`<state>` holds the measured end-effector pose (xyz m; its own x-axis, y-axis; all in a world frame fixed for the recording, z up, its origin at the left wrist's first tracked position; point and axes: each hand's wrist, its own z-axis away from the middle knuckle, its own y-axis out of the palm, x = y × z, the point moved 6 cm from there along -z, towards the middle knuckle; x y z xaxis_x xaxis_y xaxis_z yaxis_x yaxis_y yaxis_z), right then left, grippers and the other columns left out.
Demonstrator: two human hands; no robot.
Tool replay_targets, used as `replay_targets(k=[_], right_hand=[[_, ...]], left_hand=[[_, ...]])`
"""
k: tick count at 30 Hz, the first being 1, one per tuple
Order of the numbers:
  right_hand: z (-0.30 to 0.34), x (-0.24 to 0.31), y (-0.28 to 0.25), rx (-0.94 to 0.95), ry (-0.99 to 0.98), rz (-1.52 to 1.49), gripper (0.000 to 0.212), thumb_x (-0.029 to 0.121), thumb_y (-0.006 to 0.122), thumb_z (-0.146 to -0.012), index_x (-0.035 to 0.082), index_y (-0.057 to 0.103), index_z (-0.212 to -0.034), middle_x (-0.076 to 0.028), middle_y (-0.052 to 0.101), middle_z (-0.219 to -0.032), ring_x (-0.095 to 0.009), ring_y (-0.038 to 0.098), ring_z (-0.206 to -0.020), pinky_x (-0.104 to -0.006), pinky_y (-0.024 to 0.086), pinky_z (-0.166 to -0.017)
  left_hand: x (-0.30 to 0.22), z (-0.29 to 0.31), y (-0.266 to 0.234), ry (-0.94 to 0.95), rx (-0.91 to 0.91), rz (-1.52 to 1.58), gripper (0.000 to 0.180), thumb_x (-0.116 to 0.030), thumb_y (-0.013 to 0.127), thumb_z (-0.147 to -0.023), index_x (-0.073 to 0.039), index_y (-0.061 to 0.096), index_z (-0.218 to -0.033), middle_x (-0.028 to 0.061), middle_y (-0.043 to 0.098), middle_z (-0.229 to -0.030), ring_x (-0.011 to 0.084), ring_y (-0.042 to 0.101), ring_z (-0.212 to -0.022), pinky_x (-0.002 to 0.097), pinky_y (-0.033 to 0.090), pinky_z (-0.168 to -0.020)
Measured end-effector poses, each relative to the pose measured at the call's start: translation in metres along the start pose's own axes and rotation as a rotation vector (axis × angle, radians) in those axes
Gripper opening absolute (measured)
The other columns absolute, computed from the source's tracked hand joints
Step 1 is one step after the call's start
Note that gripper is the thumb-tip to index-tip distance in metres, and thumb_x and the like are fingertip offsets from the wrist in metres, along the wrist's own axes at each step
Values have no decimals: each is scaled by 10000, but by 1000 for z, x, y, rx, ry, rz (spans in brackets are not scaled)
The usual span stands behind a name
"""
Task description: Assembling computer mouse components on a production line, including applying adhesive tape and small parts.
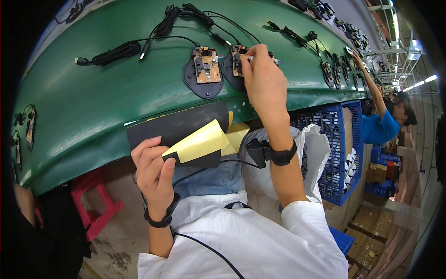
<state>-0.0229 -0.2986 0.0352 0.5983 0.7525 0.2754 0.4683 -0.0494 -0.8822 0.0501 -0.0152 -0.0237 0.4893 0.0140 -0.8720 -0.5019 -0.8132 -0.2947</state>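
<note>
My left hand (pixel 153 174) pinches a black sheet with yellow backing paper (pixel 197 144) at one corner; the yellow side is folded up toward me. A wider dark sheet (pixel 179 123) lies behind it along the table edge; whether the two are joined I cannot tell. My right hand (pixel 267 86) reaches over a dark base with a brown circuit board (pixel 237 63), fingertips pinched together at the board. What they hold, if anything, is hidden. Just left of it, a similar circuit board (pixel 207 69) sits on a black rounded base (pixel 206 90), with a cable attached.
Bundled black cables (pixel 162 28) lie across the green table (pixel 116 88). More boards with cables (pixel 332 69) stand farther right, where a co-worker in blue (pixel 381 128) reaches over. A blue crate (pixel 341 186), a white bag (pixel 318 139) and a pink stool (pixel 100 200) stand below.
</note>
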Motion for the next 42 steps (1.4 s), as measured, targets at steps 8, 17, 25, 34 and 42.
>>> replay_targets(k=[8, 17, 25, 34, 42], right_hand=[[37, 9, -16, -91, -211, -26, 312, 261, 730, -944, 99, 660, -1202, -68, 664, -1115, -273, 609, -1099, -404, 456, -938], [79, 60, -34, -130, -328, -211, 257, 205, 783, -872, 126, 744, -1114, -59, 657, -1187, -320, 543, -1254, -526, 354, -1131], [118, 104, -14, -6, -446, -483, 213, 162, 820, -766, 149, 755, -969, -4, 676, -1092, -275, 592, -1167, -550, 376, -1126], [138, 102, -29, 85, -484, -742, 179, 112, 779, -827, 173, 623, -889, 22, 676, -1010, -227, 619, -1088, -565, 316, -1184], [22, 31, -14, 81, 160, -825, 129, 92, 600, -1045, -10, 553, -1109, -68, 604, -916, -133, 567, -757, -281, 486, -711]], left_hand=[[-2, -2, -2, 20, 18, 19, 155, -94, 739, -903, 12, 682, -805, 79, 702, -983, 312, 584, -1187, 404, 452, -957], [1, 0, -1, 37, 23, 64, 218, -194, 691, -958, 4, 736, -878, 95, 704, -1015, 307, 577, -1206, 412, 456, -975], [1, -1, 1, 19, 46, 104, 353, -290, 591, -1036, 16, 754, -971, 100, 707, -1048, 317, 568, -1210, 432, 440, -1008], [0, -1, -4, 57, 72, 95, 695, -621, 514, -1019, 31, 752, -1017, 119, 685, -1066, 326, 549, -1227, 440, 444, -1002], [-3, -1, 0, 37, 64, -44, 316, -50, 889, -686, -44, 777, -982, 51, 680, -1028, 297, 557, -1221, 419, 472, -976]])
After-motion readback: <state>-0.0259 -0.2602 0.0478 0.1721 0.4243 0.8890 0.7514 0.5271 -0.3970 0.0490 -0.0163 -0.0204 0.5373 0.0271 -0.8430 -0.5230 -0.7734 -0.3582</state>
